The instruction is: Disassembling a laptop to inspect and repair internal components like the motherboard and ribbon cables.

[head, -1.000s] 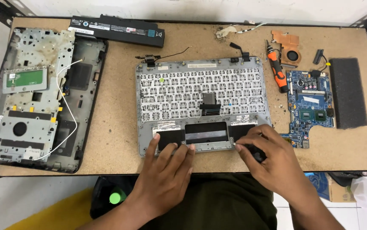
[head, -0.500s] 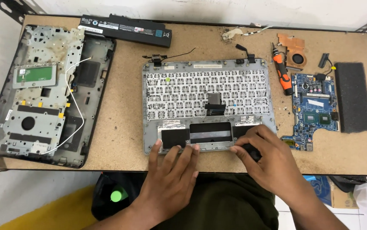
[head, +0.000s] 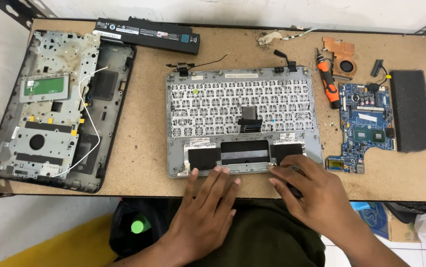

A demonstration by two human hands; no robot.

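A grey laptop palmrest (head: 242, 118) lies upside down mid-table, showing the back of its keyboard and a black ribbon cable. My left hand (head: 208, 207) rests flat at the table's front edge, with its fingertips touching the palmrest's near rim. My right hand (head: 312, 195) sits at the palmrest's near right corner, curled around a small black tool (head: 292, 190) that is mostly hidden under the fingers.
A black laptop base shell (head: 57, 106) with a white wire lies at left. A long black battery (head: 146, 34) sits at the back. At right are an orange screwdriver (head: 329, 84), a copper fan heatsink (head: 341, 57), a blue motherboard (head: 364, 126) and a dark foam block (head: 411, 109).
The view has shifted slightly. Both hands have slid a little toward me along the palmrest's near edge; the right hand still grips the black tool.
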